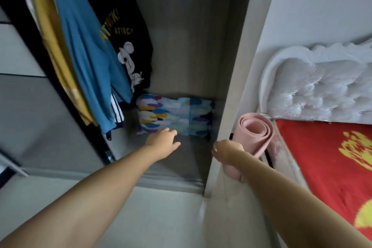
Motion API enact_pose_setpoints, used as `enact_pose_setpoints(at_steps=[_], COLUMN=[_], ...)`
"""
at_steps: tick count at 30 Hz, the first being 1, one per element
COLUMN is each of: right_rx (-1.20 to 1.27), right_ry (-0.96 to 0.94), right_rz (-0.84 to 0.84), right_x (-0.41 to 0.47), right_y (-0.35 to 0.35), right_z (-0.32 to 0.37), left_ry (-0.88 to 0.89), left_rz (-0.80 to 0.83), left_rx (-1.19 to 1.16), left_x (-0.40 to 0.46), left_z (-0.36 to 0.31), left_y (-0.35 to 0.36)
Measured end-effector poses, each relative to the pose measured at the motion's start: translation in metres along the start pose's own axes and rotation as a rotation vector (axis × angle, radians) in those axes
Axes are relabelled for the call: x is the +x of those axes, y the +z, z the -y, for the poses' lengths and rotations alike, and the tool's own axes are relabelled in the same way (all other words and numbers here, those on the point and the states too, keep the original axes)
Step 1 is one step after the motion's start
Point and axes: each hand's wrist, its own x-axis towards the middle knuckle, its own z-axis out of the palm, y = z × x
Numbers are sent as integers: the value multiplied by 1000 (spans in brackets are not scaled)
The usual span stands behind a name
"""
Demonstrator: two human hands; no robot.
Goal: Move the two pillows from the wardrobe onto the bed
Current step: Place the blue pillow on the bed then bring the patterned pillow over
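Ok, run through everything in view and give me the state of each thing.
Pillow: lying on the wardrobe floor, not yet lifted.
Left hand: open, at the pillow's front edge.
Right hand: empty, by the wardrobe's side panel.
Wardrobe: open.
Clothes: hanging.
Pink mat: rolled up, upright beside the bed.
Bed: red cover on.

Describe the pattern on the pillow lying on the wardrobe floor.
The pillow has blue, yellow, purple and white brush-like dabs, seen in the head view.
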Motion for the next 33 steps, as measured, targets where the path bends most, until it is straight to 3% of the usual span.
enact_pose_setpoints(at_steps=[9, 20, 33], right_rx=[-85, -119, -127], right_ry=[-61, -146, -51], right_rz=[-15, 61, 156], right_x=[101, 335, 563], right_y=[-27, -53, 100], right_z=[59, 62, 64], left_ry=[-55, -61, 31], left_rz=[-22, 1, 360], left_rx=[3, 12, 33], left_x=[61, 261, 456], left_z=[83, 165, 251], left_y=[9, 10, 204])
